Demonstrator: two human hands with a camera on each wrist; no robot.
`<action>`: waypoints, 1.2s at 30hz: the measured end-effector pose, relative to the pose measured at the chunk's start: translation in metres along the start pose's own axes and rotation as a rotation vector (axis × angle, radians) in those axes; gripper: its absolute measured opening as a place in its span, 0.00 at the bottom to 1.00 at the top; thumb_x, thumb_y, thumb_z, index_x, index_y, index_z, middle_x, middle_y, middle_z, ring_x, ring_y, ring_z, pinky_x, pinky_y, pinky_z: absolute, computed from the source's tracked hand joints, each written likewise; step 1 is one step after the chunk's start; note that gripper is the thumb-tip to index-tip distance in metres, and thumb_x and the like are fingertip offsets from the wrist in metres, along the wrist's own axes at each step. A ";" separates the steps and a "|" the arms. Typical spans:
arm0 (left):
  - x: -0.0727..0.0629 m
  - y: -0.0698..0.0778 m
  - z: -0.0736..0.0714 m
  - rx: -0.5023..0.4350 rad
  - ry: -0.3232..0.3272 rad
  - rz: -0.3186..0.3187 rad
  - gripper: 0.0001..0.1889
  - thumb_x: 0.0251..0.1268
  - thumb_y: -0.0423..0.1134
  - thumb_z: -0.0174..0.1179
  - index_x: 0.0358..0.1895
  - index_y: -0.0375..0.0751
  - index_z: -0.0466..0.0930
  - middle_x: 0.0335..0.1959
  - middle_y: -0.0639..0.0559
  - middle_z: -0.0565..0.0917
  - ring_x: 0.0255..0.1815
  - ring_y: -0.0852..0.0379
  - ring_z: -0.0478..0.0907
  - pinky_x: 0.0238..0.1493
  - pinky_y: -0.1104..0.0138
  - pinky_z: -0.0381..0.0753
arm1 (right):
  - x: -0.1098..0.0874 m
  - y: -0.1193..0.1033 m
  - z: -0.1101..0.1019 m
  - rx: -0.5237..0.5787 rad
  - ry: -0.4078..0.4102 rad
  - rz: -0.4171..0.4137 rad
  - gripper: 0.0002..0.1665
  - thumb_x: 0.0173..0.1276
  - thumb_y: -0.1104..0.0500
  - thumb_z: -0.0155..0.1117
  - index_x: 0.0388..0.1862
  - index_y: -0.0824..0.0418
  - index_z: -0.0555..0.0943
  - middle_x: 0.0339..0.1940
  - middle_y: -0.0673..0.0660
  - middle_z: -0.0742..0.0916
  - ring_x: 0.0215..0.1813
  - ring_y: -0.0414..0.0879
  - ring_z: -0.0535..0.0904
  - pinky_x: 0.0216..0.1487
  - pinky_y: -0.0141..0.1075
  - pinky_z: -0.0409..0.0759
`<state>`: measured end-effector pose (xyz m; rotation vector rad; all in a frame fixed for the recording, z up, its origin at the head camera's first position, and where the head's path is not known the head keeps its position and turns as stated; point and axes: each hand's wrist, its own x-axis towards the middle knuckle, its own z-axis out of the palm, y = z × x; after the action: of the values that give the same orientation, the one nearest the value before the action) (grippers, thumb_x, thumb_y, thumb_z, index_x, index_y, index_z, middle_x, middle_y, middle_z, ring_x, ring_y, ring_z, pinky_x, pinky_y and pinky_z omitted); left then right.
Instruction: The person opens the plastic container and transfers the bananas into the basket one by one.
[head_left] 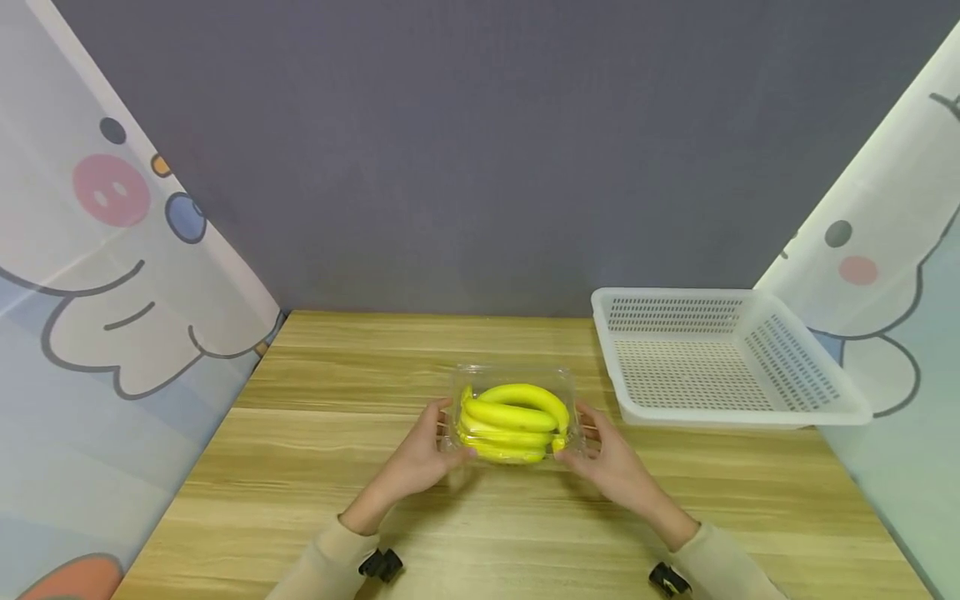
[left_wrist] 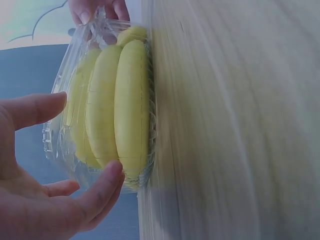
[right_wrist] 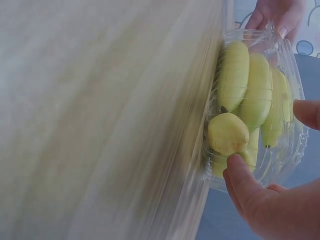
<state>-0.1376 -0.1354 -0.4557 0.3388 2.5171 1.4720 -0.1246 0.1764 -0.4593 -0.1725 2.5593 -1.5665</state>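
Note:
A clear plastic clamshell box [head_left: 517,374] stands near the middle of the wooden table, with several yellow bananas [head_left: 513,415] packed inside it. My left hand [head_left: 422,457] holds the box by its left end, the thumb at the near corner and the fingers along the side. At the opposite end my right hand [head_left: 613,468] grips it in the same way. The left wrist view shows the bananas [left_wrist: 131,100] through the clear wall, with the box low against the tabletop. A rounded banana end [right_wrist: 227,132] faces the right fingertips in the right wrist view.
A white perforated plastic basket [head_left: 742,417] sits at the back right of the wooden table [head_left: 315,467]. Behind the table rises a dark grey panel [head_left: 450,167]. Cartoon-printed curtains [head_left: 75,350] flank both sides.

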 end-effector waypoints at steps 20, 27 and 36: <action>-0.008 0.000 0.005 0.008 0.001 -0.013 0.48 0.62 0.48 0.73 0.78 0.36 0.54 0.60 0.40 0.72 0.59 0.42 0.72 0.53 0.48 0.78 | -0.016 0.004 0.001 -0.054 0.028 -0.019 0.53 0.65 0.52 0.75 0.80 0.66 0.57 0.71 0.70 0.72 0.69 0.64 0.71 0.65 0.53 0.75; -0.009 -0.001 0.007 -0.019 0.008 -0.014 0.52 0.60 0.48 0.74 0.80 0.37 0.50 0.65 0.36 0.69 0.64 0.36 0.71 0.58 0.42 0.77 | -0.022 0.005 -0.002 -0.172 0.070 -0.133 0.49 0.65 0.52 0.76 0.76 0.69 0.62 0.72 0.70 0.71 0.66 0.65 0.74 0.62 0.51 0.78; -0.004 -0.001 0.006 -0.079 -0.023 -0.042 0.62 0.53 0.46 0.78 0.82 0.37 0.41 0.76 0.30 0.58 0.71 0.30 0.64 0.64 0.39 0.71 | -0.024 0.002 -0.003 -0.423 0.170 -0.413 0.46 0.57 0.56 0.80 0.71 0.69 0.70 0.69 0.68 0.73 0.66 0.65 0.73 0.61 0.61 0.76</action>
<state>-0.1318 -0.1329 -0.4594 0.2863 2.4252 1.5372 -0.1016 0.1843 -0.4585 -0.6770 3.1155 -1.1523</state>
